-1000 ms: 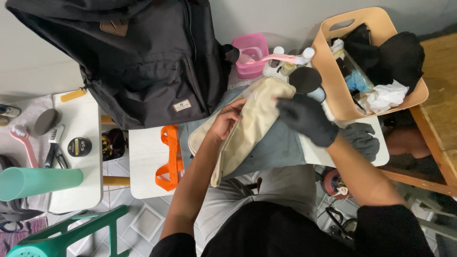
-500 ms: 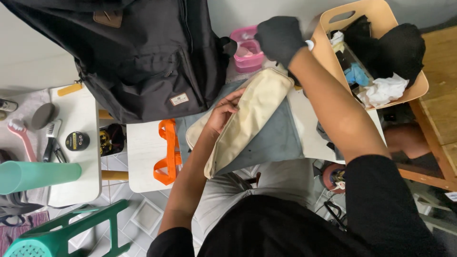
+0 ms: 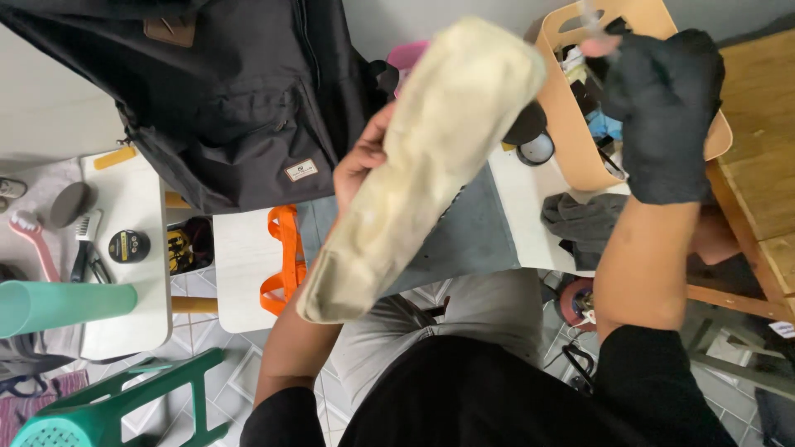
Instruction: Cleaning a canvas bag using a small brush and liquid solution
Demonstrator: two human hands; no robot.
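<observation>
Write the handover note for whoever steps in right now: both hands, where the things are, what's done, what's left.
Left hand: bare, holding up the long cream fabric pouch above the table, fingers behind it.
Right hand: in a black glove, raised over the tan basket, pinching a small pinkish item; too blurred to tell what it is.
Around: grey cloth on the white table, black backpack at the back, orange strap beside the cloth, round tin near the basket.
Done: pouch lifted off the cloth.
Left: pouch and the pinched item are both in the air, neither set down yet.
</observation>
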